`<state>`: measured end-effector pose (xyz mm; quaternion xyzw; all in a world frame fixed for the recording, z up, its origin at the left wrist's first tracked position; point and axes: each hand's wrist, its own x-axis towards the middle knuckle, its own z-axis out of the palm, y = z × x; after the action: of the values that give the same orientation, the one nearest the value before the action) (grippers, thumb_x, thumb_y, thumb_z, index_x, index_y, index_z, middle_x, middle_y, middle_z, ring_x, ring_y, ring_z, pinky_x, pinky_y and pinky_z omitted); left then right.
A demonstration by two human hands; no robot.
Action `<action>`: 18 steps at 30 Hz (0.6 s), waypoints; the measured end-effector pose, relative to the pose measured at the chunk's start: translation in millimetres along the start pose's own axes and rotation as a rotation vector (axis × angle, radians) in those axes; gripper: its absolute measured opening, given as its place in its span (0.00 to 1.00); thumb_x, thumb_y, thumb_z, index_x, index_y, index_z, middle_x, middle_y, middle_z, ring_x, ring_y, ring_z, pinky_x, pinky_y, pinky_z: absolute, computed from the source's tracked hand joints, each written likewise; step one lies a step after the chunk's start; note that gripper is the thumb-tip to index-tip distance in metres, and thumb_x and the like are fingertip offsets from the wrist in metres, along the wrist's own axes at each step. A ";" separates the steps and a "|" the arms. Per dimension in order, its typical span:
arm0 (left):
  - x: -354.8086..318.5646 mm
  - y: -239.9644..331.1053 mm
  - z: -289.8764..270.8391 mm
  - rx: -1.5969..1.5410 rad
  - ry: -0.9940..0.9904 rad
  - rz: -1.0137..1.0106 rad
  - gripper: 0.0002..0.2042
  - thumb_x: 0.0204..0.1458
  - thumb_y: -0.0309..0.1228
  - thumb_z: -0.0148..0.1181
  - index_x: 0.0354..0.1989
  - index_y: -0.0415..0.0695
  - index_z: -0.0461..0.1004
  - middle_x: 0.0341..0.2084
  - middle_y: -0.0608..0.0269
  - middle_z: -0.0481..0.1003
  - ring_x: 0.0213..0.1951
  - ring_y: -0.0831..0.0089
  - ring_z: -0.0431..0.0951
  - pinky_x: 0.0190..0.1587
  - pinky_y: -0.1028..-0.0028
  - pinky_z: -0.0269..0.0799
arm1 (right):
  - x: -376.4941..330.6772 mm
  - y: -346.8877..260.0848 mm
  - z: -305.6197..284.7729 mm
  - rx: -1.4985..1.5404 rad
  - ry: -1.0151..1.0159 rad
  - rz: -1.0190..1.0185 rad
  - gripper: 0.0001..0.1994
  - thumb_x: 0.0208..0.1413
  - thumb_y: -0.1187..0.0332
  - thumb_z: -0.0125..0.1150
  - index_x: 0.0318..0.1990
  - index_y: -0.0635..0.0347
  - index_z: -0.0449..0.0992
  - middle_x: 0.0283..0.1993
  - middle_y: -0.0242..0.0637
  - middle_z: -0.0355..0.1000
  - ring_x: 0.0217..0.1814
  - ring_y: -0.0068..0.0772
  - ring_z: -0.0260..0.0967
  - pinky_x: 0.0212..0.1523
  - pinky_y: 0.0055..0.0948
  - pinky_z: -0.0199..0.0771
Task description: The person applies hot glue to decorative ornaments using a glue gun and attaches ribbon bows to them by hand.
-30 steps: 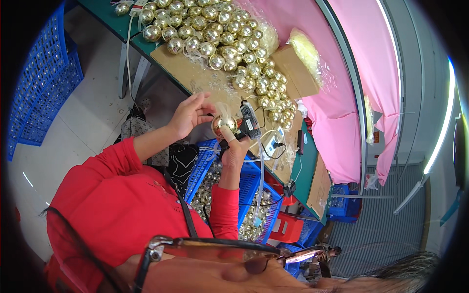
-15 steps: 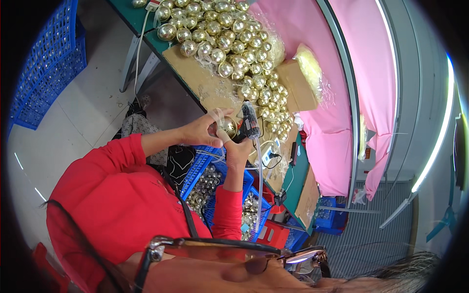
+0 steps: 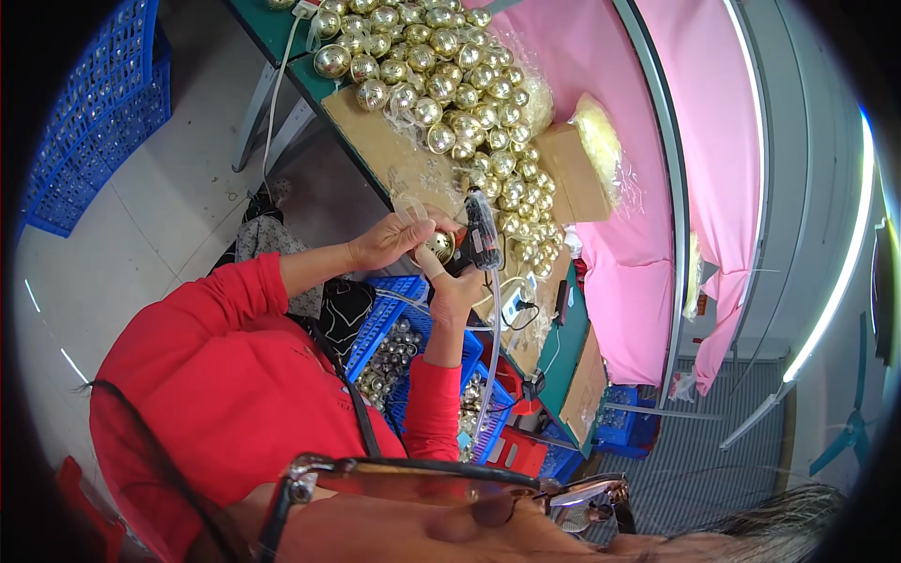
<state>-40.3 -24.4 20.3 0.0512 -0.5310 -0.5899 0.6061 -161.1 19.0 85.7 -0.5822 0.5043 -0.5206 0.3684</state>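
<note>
1. From where I sit, the green surface [image 3: 258, 21] runs diagonally from the upper left toward the lower right of centre, partly covered by a brown cardboard sheet [image 3: 387, 145].
2. I see a heap of gold balls [image 3: 450, 80] across its upper middle, with a cardboard box [image 3: 572, 169] and a pale yellow bag [image 3: 597, 141] to its right.
3. Pink cloth [image 3: 624, 310] hangs right of those; a lit tube [image 3: 838, 272] crosses the far right.
4. Blue crates [image 3: 99, 141] stand at upper left on the pale floor [image 3: 131, 244]; below centre, a blue basket [image 3: 374, 324] holds more balls.
5. The gold ball [image 3: 440, 247] being handled sits near the centre, between my two hands.
6. My right hand [image 3: 455, 293] grips it from below, a pale wrap on the thumb.
7. My left hand [image 3: 383, 241] is narrowed at the ball's upper left, by a translucent strip [image 3: 407, 208]; I cannot tell which it pinches.
8. A black tool [image 3: 482, 230] stands just right of the ball.
</note>
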 end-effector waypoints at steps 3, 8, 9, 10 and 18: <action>-2.1 -9.6 -2.6 0.103 0.048 0.067 0.18 0.62 0.39 0.38 0.47 0.39 0.70 0.43 0.59 0.69 0.49 0.71 0.68 0.54 0.71 0.60 | -2.2 -3.3 6.1 0.110 0.013 0.050 0.21 0.40 0.78 0.66 0.45 0.66 0.67 0.38 0.36 0.70 0.33 0.23 0.69 0.31 0.18 0.71; -3.1 -0.9 4.0 0.165 0.124 -0.018 0.17 0.62 0.40 0.41 0.43 0.39 0.72 0.41 0.61 0.68 0.47 0.73 0.68 0.52 0.73 0.61 | -2.9 25.2 3.5 0.372 0.201 0.066 0.15 0.49 0.74 0.61 0.44 0.66 0.68 0.40 0.38 0.70 0.38 0.27 0.70 0.38 0.25 0.72; -3.3 0.3 4.2 0.170 0.124 -0.021 0.17 0.62 0.40 0.41 0.43 0.39 0.72 0.41 0.61 0.68 0.47 0.73 0.68 0.52 0.73 0.61 | -3.3 22.9 7.0 0.478 0.293 0.124 0.13 0.52 0.74 0.59 0.44 0.65 0.67 0.41 0.38 0.69 0.39 0.27 0.69 0.41 0.27 0.72; -3.0 1.3 4.8 0.162 0.136 -0.004 0.18 0.61 0.41 0.42 0.42 0.39 0.73 0.40 0.62 0.68 0.46 0.74 0.69 0.51 0.74 0.62 | -4.6 19.4 9.2 0.484 0.293 0.126 0.13 0.52 0.74 0.59 0.44 0.65 0.67 0.41 0.38 0.69 0.39 0.27 0.69 0.41 0.27 0.72; -2.1 2.7 -0.4 0.357 0.174 -0.004 0.20 0.61 0.43 0.41 0.44 0.39 0.73 0.39 0.62 0.71 0.43 0.77 0.70 0.48 0.77 0.64 | -37.4 -9.6 -16.7 0.418 0.341 0.074 0.09 0.55 0.67 0.55 0.35 0.65 0.73 0.28 0.37 0.73 0.26 0.26 0.71 0.25 0.21 0.69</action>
<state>-37.7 -22.2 20.8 0.2096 -0.5727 -0.4810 0.6299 -173.6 59.0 89.2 -0.3786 0.4615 -0.6903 0.4089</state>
